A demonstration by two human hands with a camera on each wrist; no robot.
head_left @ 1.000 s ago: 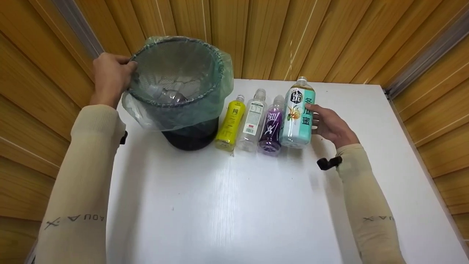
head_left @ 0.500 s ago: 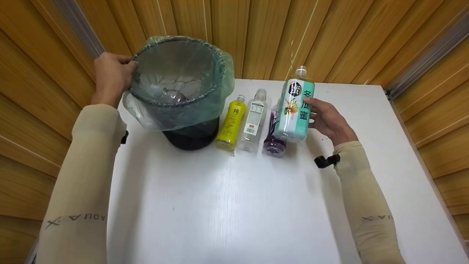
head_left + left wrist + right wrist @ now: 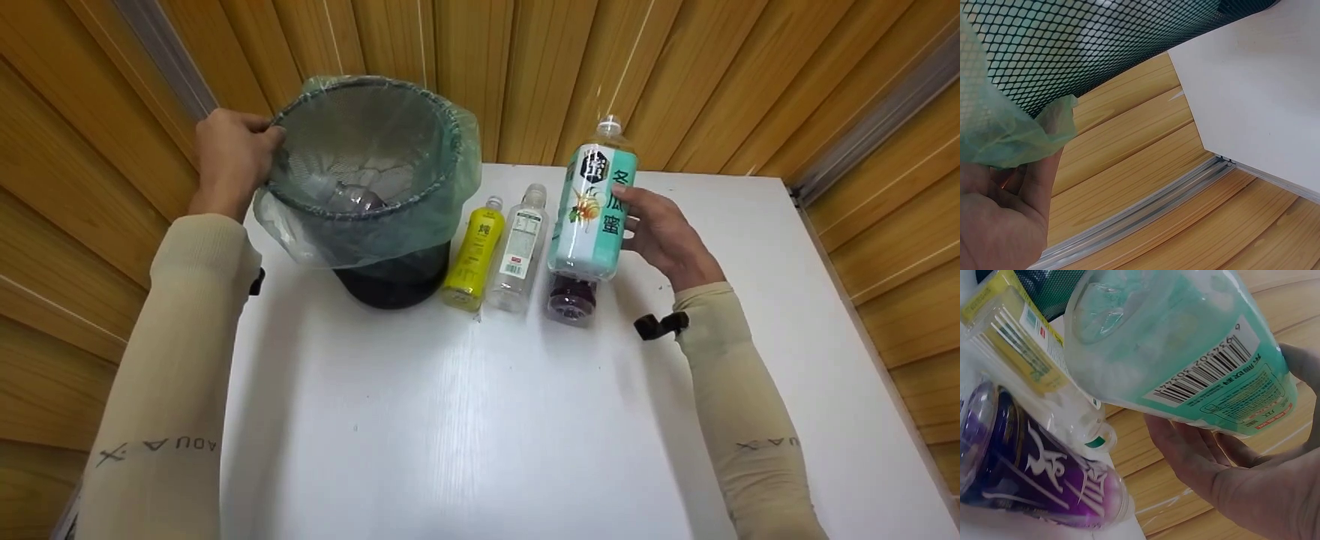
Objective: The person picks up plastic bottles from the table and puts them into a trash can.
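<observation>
The right hand [image 3: 660, 236] grips a teal-labelled plastic bottle [image 3: 594, 206], fingers and thumb curled round its smooth cylindrical body. The bottle is held upright, tilted slightly, clear of the white counter [image 3: 480, 420] and above the purple bottle [image 3: 571, 298]. Its translucent cap end points up; the right wrist view shows a printed barcode on the glossy label [image 3: 1213, 365].

The left hand [image 3: 234, 161] grasps the rim of a dark mesh wastebasket [image 3: 360, 157], pinching the thin green plastic liner [image 3: 999, 126] folded over the edge. The basket wall is a diamond-pattern lattice. A crumpled clear bottle [image 3: 349, 196] lies inside it.

Three bottles lie on the counter just beside the basket, caps away from the person: a yellow bottle [image 3: 472, 255], a clear bottle with a white label [image 3: 519, 251] and the purple bottle. The first two lie side by side, close together. Ribbed wooden panelling [image 3: 525, 67] surrounds the counter.
</observation>
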